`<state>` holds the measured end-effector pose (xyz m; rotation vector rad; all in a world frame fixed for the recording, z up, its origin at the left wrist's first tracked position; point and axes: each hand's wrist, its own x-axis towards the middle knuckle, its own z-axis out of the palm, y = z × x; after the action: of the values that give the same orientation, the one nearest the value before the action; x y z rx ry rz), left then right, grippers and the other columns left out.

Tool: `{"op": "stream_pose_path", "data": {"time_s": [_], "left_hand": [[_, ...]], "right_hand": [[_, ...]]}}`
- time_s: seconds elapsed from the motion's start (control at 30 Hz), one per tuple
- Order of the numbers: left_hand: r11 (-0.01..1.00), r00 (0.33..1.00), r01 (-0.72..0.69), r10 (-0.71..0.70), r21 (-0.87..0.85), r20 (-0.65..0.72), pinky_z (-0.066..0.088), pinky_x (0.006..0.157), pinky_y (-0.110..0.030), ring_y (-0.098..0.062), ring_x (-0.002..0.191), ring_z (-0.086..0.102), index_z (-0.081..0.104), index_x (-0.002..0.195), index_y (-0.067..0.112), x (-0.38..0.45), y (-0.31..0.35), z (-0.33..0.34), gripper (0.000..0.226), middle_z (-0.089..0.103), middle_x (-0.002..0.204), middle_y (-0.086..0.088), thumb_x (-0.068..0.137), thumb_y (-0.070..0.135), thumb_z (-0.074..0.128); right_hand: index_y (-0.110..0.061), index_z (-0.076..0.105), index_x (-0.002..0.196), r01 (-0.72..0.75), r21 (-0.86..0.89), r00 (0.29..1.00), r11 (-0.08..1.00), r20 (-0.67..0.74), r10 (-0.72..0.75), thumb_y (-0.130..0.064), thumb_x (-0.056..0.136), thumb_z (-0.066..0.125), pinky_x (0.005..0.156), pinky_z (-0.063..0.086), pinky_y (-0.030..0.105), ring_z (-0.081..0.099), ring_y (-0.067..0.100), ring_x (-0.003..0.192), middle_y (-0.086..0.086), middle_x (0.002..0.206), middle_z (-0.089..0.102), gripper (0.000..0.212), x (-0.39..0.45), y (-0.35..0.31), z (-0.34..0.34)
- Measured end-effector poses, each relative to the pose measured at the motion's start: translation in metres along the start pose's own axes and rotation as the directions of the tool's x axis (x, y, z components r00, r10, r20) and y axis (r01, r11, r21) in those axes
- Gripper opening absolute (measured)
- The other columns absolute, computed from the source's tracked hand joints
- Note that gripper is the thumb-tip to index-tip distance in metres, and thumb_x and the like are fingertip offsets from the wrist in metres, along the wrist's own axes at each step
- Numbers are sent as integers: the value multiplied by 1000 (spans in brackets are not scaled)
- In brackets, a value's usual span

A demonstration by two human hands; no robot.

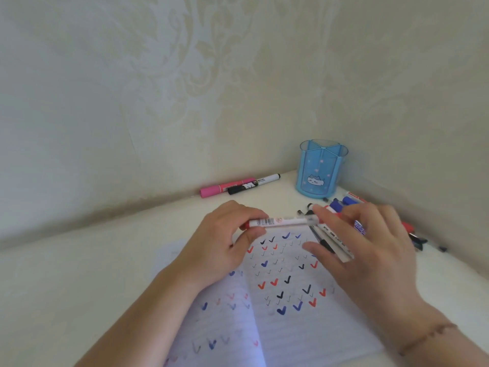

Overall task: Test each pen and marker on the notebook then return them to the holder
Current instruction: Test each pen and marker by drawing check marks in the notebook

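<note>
My left hand [227, 234] pinches the red end of a white pen [280, 222] with a barcode, holding it level above the open notebook [277, 313]. My right hand [365, 247] has its index finger and thumb at the pen's clear cap end; whether it grips the cap is blurred. The notebook pages carry many red, blue and black tick marks. A blue translucent pen holder [321, 168] with a cat picture stands at the back right, with nothing visible inside. A pile of pens and markers [341, 207] lies between the holder and my right hand.
A pink marker [225, 188] and a black-and-white marker [254, 184] lie by the wall at the back. More pens [415, 238] lie along the right wall. Patterned walls meet in a corner behind the holder. The surface is white.
</note>
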<state>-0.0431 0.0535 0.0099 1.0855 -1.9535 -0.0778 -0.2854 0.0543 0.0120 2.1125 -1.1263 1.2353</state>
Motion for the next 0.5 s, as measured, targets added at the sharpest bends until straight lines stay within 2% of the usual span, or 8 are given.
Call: {"op": "stream_pose_path", "data": {"time_s": [0.1,0.17,0.23,0.27,0.3,0.33,0.4,0.5], "left_hand": [[991,992,-119,117,-58,-38,43,76,-14,-3,81,55,70,108,15,-1,7,1,24,54,85,25,90,29,63],[980,990,-133,124,-147,-65,43,77,-14,-5,81,58,68,114,18,-2,13,1,31,57,85,21,87,32,69],[961,998,-56,42,-270,-54,42,83,-13,-8,86,61,58,126,24,-4,17,-1,53,62,91,18,78,41,74],[951,999,-22,13,-307,-31,41,86,-14,-10,89,61,54,131,27,-5,17,-2,63,64,98,18,75,44,76],[952,1000,-3,3,-306,0,42,89,-17,-13,93,61,51,134,29,-5,17,-3,68,65,105,17,74,46,76],[962,999,4,6,-272,36,42,91,-20,-14,97,60,49,134,32,-6,17,-3,68,64,111,17,74,49,76],[984,993,-4,25,-177,115,43,94,-22,-10,104,59,51,131,36,-6,17,-1,60,60,118,22,77,52,72],[991,981,-76,93,-106,167,46,91,-23,-1,104,57,61,121,24,-5,18,5,46,59,111,24,82,47,70]], "right_hand": [[-21,76,101,115,-89,993,989,-1,-115,-45,83,71,62,38,38,44,23,72,-1,72,62,30,0,0,-1],[-23,77,90,108,-77,994,991,23,-106,-41,84,69,60,37,35,47,24,66,-5,65,61,21,1,-4,0],[-25,74,82,-18,66,998,998,64,14,-37,81,68,58,41,33,50,21,60,-9,58,57,14,2,-9,-1],[-27,72,80,-159,207,984,965,110,139,-33,78,69,57,43,31,52,18,58,-10,56,56,7,3,-15,-4],[-29,70,75,-329,383,942,863,201,269,-25,77,71,56,44,26,53,14,57,-9,57,56,4,6,-19,-7],[-27,68,71,-486,540,874,687,314,371,-15,77,73,53,43,18,54,8,55,-6,59,58,15,7,-21,-9],[-21,61,66,-658,682,745,320,525,412,3,78,72,46,39,10,54,4,48,2,60,64,30,9,-22,-15],[-19,62,70,-654,738,752,168,608,256,-6,77,66,49,39,10,55,4,51,13,64,69,15,11,-21,-18]]}}
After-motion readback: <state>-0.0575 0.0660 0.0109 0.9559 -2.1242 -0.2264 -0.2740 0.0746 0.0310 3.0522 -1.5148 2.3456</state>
